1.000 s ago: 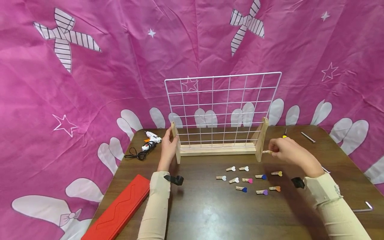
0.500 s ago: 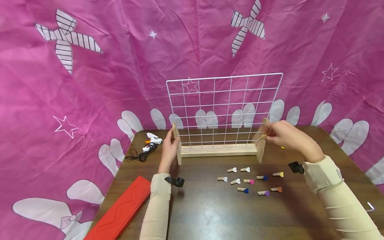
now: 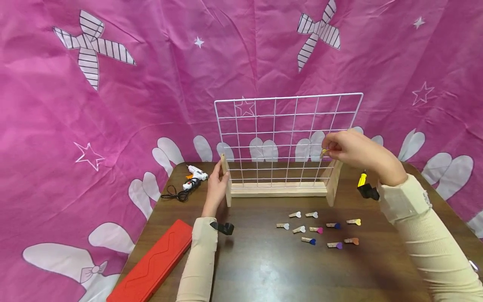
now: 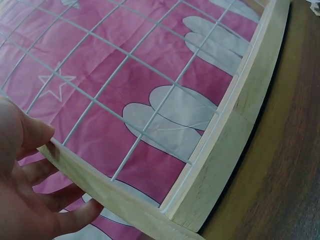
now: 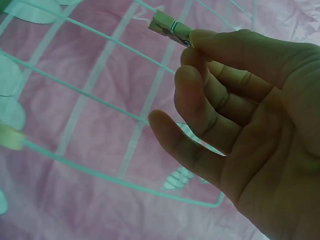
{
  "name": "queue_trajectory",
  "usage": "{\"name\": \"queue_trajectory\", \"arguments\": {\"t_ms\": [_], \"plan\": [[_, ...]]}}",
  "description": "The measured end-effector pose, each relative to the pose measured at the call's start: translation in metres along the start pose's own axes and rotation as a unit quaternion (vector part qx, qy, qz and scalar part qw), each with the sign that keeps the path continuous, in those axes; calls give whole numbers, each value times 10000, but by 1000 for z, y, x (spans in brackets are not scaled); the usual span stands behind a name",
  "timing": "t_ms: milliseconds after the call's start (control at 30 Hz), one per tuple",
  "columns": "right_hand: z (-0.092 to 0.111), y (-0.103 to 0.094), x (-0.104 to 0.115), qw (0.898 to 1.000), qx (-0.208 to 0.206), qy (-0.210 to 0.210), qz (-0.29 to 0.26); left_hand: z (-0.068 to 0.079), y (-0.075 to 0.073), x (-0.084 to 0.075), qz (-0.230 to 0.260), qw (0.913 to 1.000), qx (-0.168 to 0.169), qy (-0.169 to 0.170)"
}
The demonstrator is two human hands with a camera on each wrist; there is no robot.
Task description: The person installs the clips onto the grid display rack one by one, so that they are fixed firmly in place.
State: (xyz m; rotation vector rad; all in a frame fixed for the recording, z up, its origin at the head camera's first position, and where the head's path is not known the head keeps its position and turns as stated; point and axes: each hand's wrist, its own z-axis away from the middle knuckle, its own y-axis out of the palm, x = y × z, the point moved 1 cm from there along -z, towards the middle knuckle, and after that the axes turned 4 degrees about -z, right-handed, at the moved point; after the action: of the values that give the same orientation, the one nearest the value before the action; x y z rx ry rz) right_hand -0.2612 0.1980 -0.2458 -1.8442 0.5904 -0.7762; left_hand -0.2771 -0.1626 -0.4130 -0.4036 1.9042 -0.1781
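From the right wrist alone, the clothespin (image 5: pixel 165 25) shows its spring (image 5: pixel 174 27).

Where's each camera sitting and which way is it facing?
Head: worn on the head, facing forward and down at table and grid; left hand, right hand and sleeves show.
Left wrist: worn there, facing the wooden stand and grid; left hand shows.
Right wrist: worn there, facing grid and backdrop; right hand shows.
Shared: the pinched clothespin shows in head and right wrist.

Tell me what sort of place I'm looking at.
Likely a craft workspace: it has a white plastic glue gun, small wooden heart-topped clothespins and a rectangular white wire grid.
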Motion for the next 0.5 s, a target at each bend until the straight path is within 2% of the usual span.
{"name": "queue_trajectory", "arguments": {"t_ms": [167,400,500], "plan": [[-14,-22,12,9997,-204,-92,94,0,0,-1,-12,10000,-18,75],[-37,-40,28,9982,-368,-454,96,-11,7,37,-171,9997,-191,-36],[-49,-43,34,9974,-398,-598,106,-10,9,37,-230,9995,-220,-51]]}}
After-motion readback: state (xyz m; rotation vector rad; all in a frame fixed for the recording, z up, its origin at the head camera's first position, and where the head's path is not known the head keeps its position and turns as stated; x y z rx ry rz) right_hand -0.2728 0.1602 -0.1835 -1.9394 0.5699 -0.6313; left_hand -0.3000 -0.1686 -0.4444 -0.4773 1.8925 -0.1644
